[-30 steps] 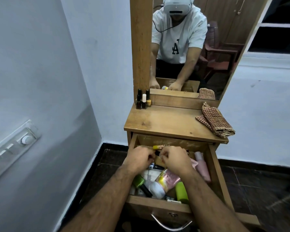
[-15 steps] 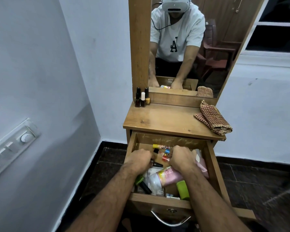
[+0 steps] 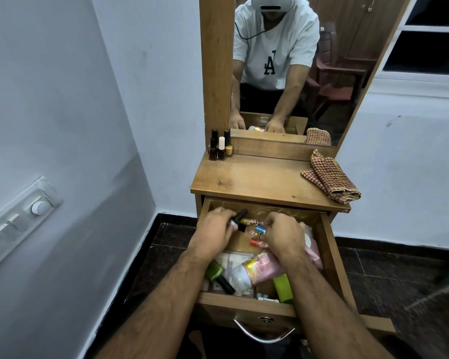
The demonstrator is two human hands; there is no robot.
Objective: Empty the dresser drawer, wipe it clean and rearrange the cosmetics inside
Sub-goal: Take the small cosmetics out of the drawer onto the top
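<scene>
Pale blue walls enclose a corner holding a wooden dresser with a mirror; its wooden drawer [image 3: 332, 257] is pulled open. Left hand [image 3: 214, 229] grips a small black-capped bottle [image 3: 237, 219] at the drawer's rear left. Right hand [image 3: 283, 235] is curled over small colourful tubes [image 3: 257, 229] at the rear centre; whether it grips one cannot be determined. Nearer the front lie a pink squeeze tube [image 3: 259, 269] and a green container [image 3: 283, 287]. On the tabletop [image 3: 257, 180] stand four nail polish bottles [image 3: 221, 149] at rear left, and a folded red checked cloth [image 3: 329, 177] lies at right.
</scene>
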